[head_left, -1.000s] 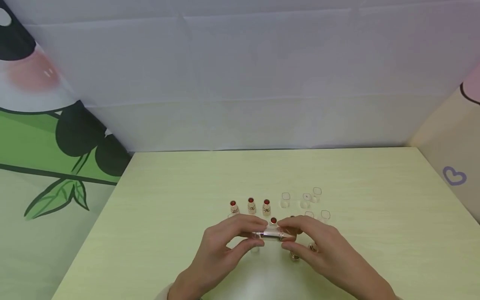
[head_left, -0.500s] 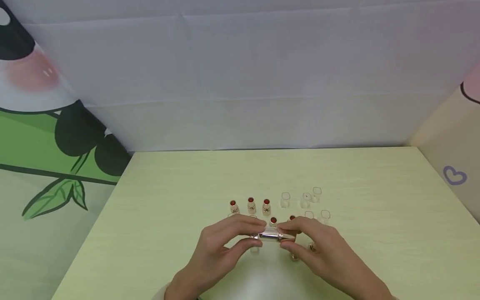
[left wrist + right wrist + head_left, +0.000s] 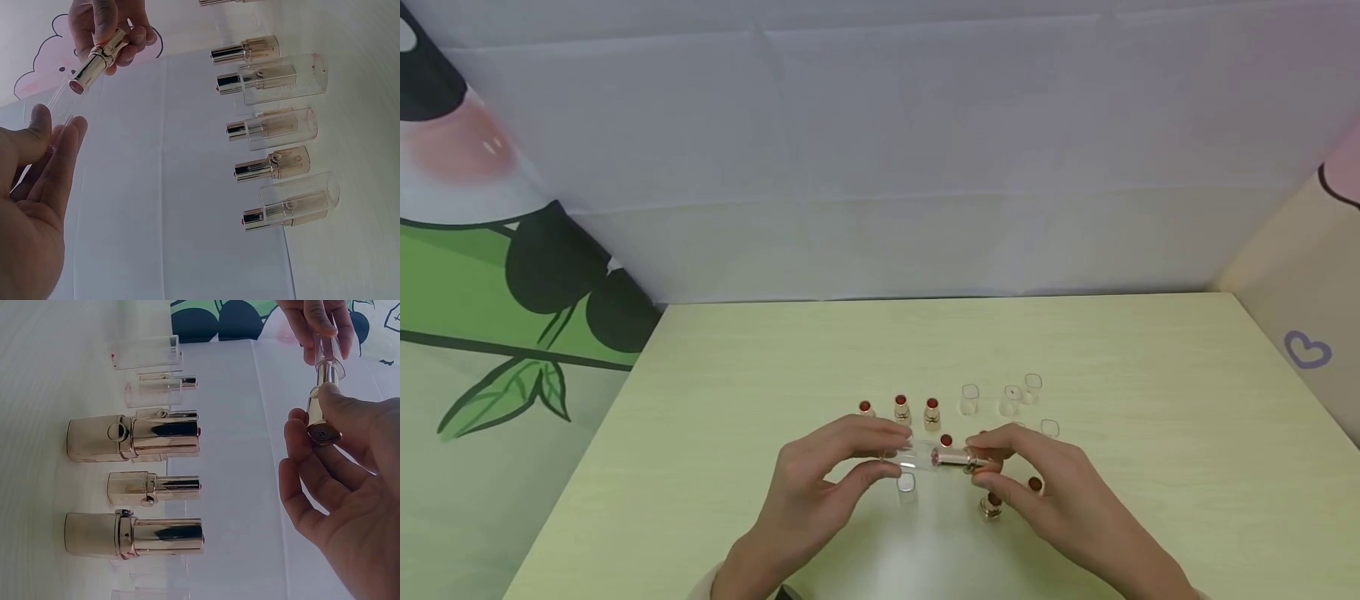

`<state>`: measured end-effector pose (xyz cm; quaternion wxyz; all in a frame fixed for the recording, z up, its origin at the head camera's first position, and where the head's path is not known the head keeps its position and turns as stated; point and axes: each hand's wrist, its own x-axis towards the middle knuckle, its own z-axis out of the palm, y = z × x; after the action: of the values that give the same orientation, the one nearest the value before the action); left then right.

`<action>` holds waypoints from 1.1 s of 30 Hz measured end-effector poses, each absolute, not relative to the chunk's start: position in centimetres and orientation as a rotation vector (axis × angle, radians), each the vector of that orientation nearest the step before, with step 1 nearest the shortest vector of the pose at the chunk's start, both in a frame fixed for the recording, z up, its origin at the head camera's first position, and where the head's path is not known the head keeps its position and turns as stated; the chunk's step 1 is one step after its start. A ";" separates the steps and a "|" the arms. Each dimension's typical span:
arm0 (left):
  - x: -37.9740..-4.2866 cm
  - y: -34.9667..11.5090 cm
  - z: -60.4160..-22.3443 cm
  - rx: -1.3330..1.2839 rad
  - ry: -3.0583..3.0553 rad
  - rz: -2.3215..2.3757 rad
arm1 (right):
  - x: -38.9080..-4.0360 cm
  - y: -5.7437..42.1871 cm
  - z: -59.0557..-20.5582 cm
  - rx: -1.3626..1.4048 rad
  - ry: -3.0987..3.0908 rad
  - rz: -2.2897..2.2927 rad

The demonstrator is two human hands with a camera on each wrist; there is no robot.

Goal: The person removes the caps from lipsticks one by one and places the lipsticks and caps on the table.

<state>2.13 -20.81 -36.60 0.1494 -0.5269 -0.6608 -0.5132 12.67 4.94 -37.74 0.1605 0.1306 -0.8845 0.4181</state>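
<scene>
My left hand [image 3: 820, 475] pinches a clear lipstick cap [image 3: 916, 455] between thumb and fingers. Level with it, my right hand [image 3: 1052, 479] grips the base of a gold lipstick tube [image 3: 953, 457], which lies sideways with its reddish end toward the cap. In the right wrist view the cap's rim [image 3: 330, 367] overlaps the end of the gold tube [image 3: 326, 376]. Below the hands stand an uncapped lipstick [image 3: 991, 507] and a loose clear cap [image 3: 907, 487]. The left wrist view also shows the held lipstick's reddish tip [image 3: 76, 87].
Several uncapped lipsticks stand upright beyond the hands, among them one at the middle [image 3: 902, 409] and one beside it [image 3: 932, 413]. Clear caps [image 3: 970, 400] stand at the back right on the pale table [image 3: 737, 358]. A white cloth wall [image 3: 880, 167] rises behind.
The cap, earlier around the gold tube, has slid left off most of it as my left hand moved left. My right hand has shifted slightly right with the lipstick.
</scene>
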 end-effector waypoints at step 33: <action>0.6 -23.6 -35.8 -1.495 -2.304 -1.102 | 12.4 6.5 -37.5 0.256 -2.451 1.177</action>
<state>0.56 -23.56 -35.79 0.0909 -0.5031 -0.7753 -0.3708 12.38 6.47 -37.49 0.2040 0.0919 -0.8786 0.4218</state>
